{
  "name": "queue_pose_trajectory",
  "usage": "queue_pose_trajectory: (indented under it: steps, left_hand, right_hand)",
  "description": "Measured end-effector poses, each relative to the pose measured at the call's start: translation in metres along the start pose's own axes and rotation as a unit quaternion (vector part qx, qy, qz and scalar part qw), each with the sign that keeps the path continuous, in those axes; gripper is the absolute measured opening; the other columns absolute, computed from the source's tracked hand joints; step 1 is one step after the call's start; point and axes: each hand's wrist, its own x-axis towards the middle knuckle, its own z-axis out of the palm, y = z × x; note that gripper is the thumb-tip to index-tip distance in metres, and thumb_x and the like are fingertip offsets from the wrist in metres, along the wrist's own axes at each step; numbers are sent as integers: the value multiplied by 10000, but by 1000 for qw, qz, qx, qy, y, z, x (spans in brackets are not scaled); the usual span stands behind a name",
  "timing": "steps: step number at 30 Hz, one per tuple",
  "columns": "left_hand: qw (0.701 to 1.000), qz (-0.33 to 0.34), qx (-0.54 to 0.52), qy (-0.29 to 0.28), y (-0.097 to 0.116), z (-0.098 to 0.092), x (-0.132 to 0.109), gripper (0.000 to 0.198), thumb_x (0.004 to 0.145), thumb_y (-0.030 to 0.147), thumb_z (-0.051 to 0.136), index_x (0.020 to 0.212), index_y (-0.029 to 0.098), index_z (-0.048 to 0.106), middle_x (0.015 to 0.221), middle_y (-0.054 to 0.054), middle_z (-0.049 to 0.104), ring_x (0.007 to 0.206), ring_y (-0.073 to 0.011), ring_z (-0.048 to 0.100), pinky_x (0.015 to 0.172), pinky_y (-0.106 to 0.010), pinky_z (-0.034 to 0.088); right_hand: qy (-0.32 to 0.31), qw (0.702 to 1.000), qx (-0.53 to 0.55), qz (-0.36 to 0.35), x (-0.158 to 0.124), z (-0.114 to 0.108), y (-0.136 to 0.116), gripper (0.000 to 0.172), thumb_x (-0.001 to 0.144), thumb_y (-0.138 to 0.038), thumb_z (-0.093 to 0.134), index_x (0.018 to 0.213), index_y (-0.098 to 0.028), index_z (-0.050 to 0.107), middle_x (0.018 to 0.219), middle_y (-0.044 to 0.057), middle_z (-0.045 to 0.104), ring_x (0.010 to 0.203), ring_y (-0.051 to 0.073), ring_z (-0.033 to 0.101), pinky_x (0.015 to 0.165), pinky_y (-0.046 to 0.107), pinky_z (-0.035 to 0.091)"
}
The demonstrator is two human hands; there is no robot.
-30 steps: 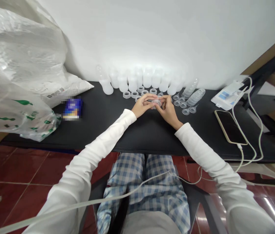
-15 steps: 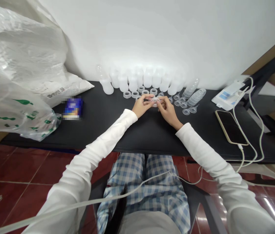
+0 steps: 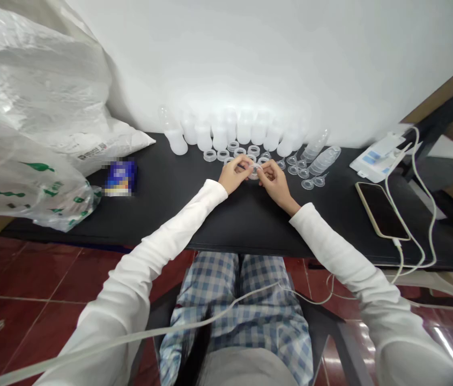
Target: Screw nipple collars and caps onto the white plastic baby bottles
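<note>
Between my two hands is a clear bottle collar ring (image 3: 255, 172), pinched from both sides over the black table. My left hand (image 3: 235, 175) is closed on its left edge, and my right hand (image 3: 273, 179) grips the right edge. Whether a nipple sits inside the ring I cannot tell. Just beyond my hands lie several more collar rings (image 3: 210, 155). Several clear bottle nipples (image 3: 307, 184) rest to the right of my right hand. Behind them stands a row of white baby bottles (image 3: 203, 138); the leftmost bottle (image 3: 177, 142) has a clear cap on top.
Two stacks of clear caps (image 3: 324, 161) lean at the right of the bottles. A phone (image 3: 382, 210) with a white cable and a white plastic case (image 3: 377, 158) lie farther right. Large plastic bags (image 3: 41, 171) and a blue packet (image 3: 120, 178) occupy the left of the table (image 3: 162, 193).
Both hands stay in nearly the same place. The ring between them has tilted or turned slightly, and the fingers have shifted a little around it.
</note>
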Motion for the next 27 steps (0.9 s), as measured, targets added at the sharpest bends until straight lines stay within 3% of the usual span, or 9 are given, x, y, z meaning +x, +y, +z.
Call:
queue_pose_trajectory:
  steps: [7,16,27]
  left_hand:
    - [999,23,27,11,-2,1,2,127,815,226,765,896,184,677,791,24,640,573,-71,552,606,-231,512]
    - [999,46,13,20,-6,3,0,169,771,261,780,893,192,685,743,22,608,642,-90,525,622,-217,471]
    - [999,39,14,9,-9,3,1,131,784,250,770,897,190,742,788,-6,659,716,-119,561,680,-252,489]
  right_hand:
    - [5,1000,14,-5,-1,3,3,542,814,-780,667,830,-263,504,654,-47,518,573,126,489,553,297,408]
    - [22,999,-31,-28,-1,2,1,493,878,-725,633,845,-244,531,711,-30,564,650,132,539,632,292,445]
    - [22,998,-22,-50,-1,2,1,471,871,-676,687,781,-247,514,696,-38,525,623,120,493,608,296,463]
